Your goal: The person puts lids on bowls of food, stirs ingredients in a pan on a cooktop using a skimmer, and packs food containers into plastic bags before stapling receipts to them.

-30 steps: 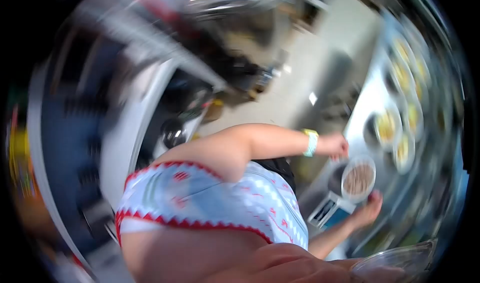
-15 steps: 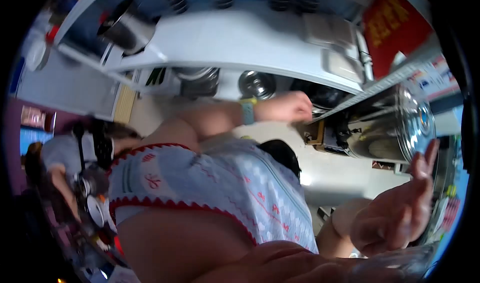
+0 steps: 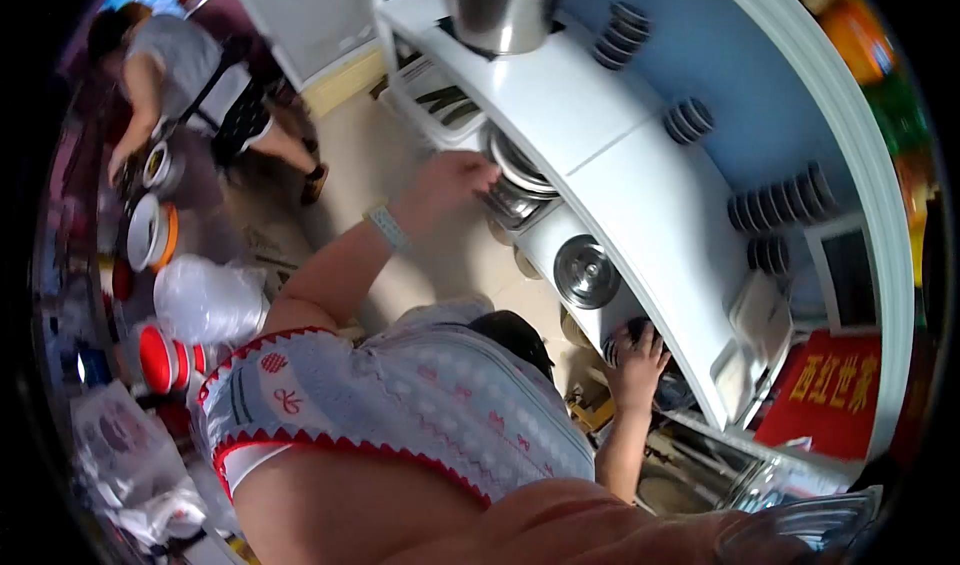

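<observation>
My left hand (image 3: 462, 182), a banded watch on its wrist, is slightly blurred with its fingers curled in. It is beside the metal pans (image 3: 518, 203) at the lower shelf, and nothing shows in it; I cannot tell whether it touches them. My right hand (image 3: 636, 370) reaches under the upper shelf with its fingers around a stack of small dark bowls (image 3: 610, 350), partly hidden by the hand. A round steel lid (image 3: 586, 272) lies on the lower shelf between my two hands.
More stacked dark bowls (image 3: 780, 200) stand on the white upper shelf (image 3: 640, 155), with a steel pot (image 3: 505, 10) at its far end. A red sign (image 3: 825, 395) is at right. Another person (image 3: 185, 75) bends over a counter at left, near a plastic bag (image 3: 210, 300).
My view has turned. My right hand has moved from beside the large steel pot to the bowls under the shelf. My left hand is now near the metal pans, fingers still curled.
</observation>
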Demonstrator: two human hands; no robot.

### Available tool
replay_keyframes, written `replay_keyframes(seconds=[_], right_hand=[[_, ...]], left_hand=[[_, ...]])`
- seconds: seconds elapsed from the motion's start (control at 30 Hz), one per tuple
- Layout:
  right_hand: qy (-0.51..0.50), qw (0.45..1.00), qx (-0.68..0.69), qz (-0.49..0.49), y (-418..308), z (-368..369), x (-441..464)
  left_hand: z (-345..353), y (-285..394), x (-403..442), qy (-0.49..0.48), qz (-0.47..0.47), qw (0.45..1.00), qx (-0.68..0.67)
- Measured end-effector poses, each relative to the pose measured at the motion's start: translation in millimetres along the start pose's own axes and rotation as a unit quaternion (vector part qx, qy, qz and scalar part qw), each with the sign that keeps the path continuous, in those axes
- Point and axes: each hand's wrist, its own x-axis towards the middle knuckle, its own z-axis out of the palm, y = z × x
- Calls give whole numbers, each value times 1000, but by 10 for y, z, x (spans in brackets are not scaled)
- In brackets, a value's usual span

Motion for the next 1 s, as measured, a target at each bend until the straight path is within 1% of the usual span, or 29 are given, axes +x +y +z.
replay_keyframes(seconds=[0.03, 0.07, 0.1, 0.17, 0.2, 0.23, 0.27, 0.3, 0.33, 0.37, 0.4, 0.43, 0.47, 0.5, 0.53, 0.57, 0.6, 0.63, 0.7, 0.73, 0.77, 0.83, 0.9, 1.0], right_hand=[[0, 999, 33, 6, 90, 203, -68], [0, 998, 66, 13, 182, 410, -134], [23, 905, 396, 153, 249, 662, -180], [30, 954, 211, 212, 64, 559, -84], [14, 953, 179, 245, 117, 641, -49], [22, 917, 268, 295, 325, 877, -83], [6, 875, 348, 335, 203, 859, 56], [-8, 825, 425, 374, -65, 760, 185], [-1, 808, 490, 327, -451, 740, 379], [8, 806, 494, 325, -396, 956, 498], [-33, 873, 394, 286, -231, 1265, 521], [-77, 923, 284, 247, -208, 1461, 598], [-65, 888, 338, 304, -428, 1522, 791], [-42, 879, 336, 336, -641, 1566, 954], [-17, 868, 334, 367, -850, 1615, 1116], [24, 795, 397, 458, -1234, 1616, 1327], [22, 757, 438, 483, -1322, 1755, 1360], [30, 765, 431, 478, -1467, 1845, 1396], [36, 769, 425, 475, -1679, 1921, 1428], [61, 750, 434, 495, -1830, 1938, 1363], [76, 734, 443, 510, -1978, 1878, 1308], [90, 729, 437, 519, -2092, 1873, 1151], [125, 692, 462, 541, -2180, 1969, 948], [155, 660, 456, 576, -2357, 2031, 869]], left_hand=[[-222, 10, -6, -14, -166, 985, -31], [-406, -66, -11, 11, -155, 988, -27], [-560, -268, 10, 24, -160, 986, -29], [-925, -803, 236, 196, -60, 978, 43], [-1138, -925, 397, 200, -61, 977, 43], [-1356, -1039, 596, 226, -68, 969, 77], [-1590, -1176, 839, 250, -73, 959, 112], [-1776, -1355, 1097, 251, -69, 959, 108], [-1923, -1522, 1408, 307, 49, 914, 260], [-2109, -1678, 1790, 307, 137, 890, 307], [-2292, -1849, 2174, 310, 221, 854, 356], [-2419, -2020, 2519, 262, 270, 875, 306], [-2507, -2049, 2840, 243, 260, 890, 285], [-2557, -2022, 3130, 234, 223, 897, 301], [-2624, -2050, 3418, 183, 198, 904, 332], [-2654, -2170, 3729, 177, 204, 906, 325], [-2620, -2355, 4069, 167, 149, 924, 309], [-2578, -2570, 4424, 158, 94, 938, 294], [-2554, -2655, 4694, 120, 39, 950, 284], [-2507, -2670, 4868, 96, 37, 952, 287], [-2497, -2717, 4944, 78, 37, 952, 293], [-2481, -2737, 5036, 54, 45, 952, 298], [-2441, -2782, 5110, 30, 54, 951, 302], [-2451, -2824, 5200, 6, 77, 949, 306]])
